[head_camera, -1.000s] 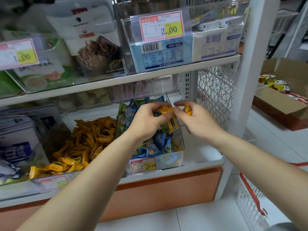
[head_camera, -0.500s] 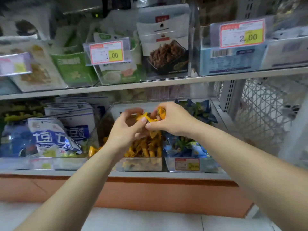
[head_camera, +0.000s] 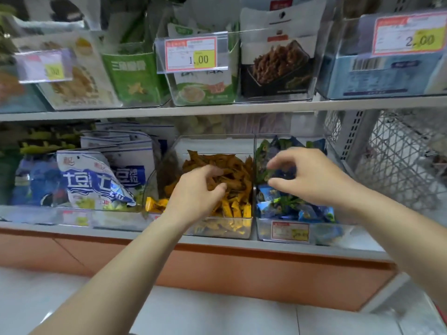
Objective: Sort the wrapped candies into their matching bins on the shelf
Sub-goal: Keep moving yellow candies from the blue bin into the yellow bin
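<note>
**Lower shelf [head_camera: 338, 247] of a shop rack, head view.** At 9 o'clock, blue-and-white snack bags [head_camera: 96, 180] lean upright. Just beside them, at their 3 o'clock, stands the clear orange-candy bin [head_camera: 225, 229], heaped with orange wrapped candies [head_camera: 238, 172]. A few brighter pieces lie in its 8 o'clock corner.

The left hand [head_camera: 193, 197] is over this bin, palm down. Its curled fingers [head_camera: 210, 174] and thumb touch the top of the pile. Whether they pinch a candy or have let go cannot be told.

Directly at 3 o'clock of this bin stands the clear blue-candy bin [head_camera: 321, 234]. It holds blue and green wrapped candies [head_camera: 290, 206] and carries a price label [head_camera: 290, 231] on its front wall. The right hand [head_camera: 314, 182] hovers above these candies, released, with fingers and thumb spread apart and nothing between them.

A white mesh panel [head_camera: 399, 160] closes the rack at 3 o'clock. At 12 o'clock, the upper shelf [head_camera: 217, 108] bears clear bins of packaged snacks, one fronted by a tag reading 1.00 [head_camera: 191, 53].
</note>
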Demonstrator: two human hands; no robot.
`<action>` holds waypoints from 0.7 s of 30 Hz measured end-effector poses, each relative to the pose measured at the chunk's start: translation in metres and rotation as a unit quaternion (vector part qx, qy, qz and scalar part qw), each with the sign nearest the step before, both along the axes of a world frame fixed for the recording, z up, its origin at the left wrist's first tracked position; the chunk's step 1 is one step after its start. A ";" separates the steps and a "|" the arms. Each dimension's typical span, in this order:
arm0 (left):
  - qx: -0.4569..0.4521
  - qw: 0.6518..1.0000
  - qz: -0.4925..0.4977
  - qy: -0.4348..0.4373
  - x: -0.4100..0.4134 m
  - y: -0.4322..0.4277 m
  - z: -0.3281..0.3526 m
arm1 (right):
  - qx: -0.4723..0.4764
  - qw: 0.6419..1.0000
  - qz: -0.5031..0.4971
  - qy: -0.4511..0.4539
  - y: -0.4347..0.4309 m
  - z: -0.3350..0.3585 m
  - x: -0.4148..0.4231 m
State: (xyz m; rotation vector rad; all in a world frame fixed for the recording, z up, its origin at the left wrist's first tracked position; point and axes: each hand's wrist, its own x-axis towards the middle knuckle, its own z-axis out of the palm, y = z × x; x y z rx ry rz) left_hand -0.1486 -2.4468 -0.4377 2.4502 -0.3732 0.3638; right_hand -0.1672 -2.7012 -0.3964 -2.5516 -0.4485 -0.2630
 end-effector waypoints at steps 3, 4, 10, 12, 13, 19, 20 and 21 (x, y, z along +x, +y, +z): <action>0.034 0.995 -0.096 0.001 -0.023 -0.040 0.009 | 0.034 0.998 -0.050 -0.013 -0.048 -0.006 -0.025; 0.046 0.991 -0.128 0.002 -0.029 -0.056 0.011 | 0.041 0.996 -0.072 -0.020 -0.063 -0.007 -0.028; 0.069 0.962 -0.263 0.036 -0.040 -0.161 0.010 | 0.133 0.971 -0.191 -0.049 -0.120 -0.032 -0.027; 0.102 0.952 -0.285 0.043 -0.036 -0.189 0.006 | 0.156 0.965 -0.208 -0.026 -0.128 -0.044 -0.026; 0.122 0.948 -0.290 0.050 -0.032 -0.200 0.003 | 0.170 0.965 -0.200 -0.002 -0.130 -0.049 -0.025; 0.314 0.899 -0.305 0.021 -0.014 -0.208 -0.021 | 0.147 0.977 -0.149 0.031 -0.135 -0.068 -0.020; 0.377 0.876 -0.300 -0.026 -0.013 -0.204 -0.024 | 0.141 0.978 -0.147 0.035 -0.137 -0.069 -0.020; 0.424 0.855 -0.293 -0.063 -0.010 -0.198 -0.026 | 0.140 0.979 -0.145 0.040 -0.139 -0.069 -0.021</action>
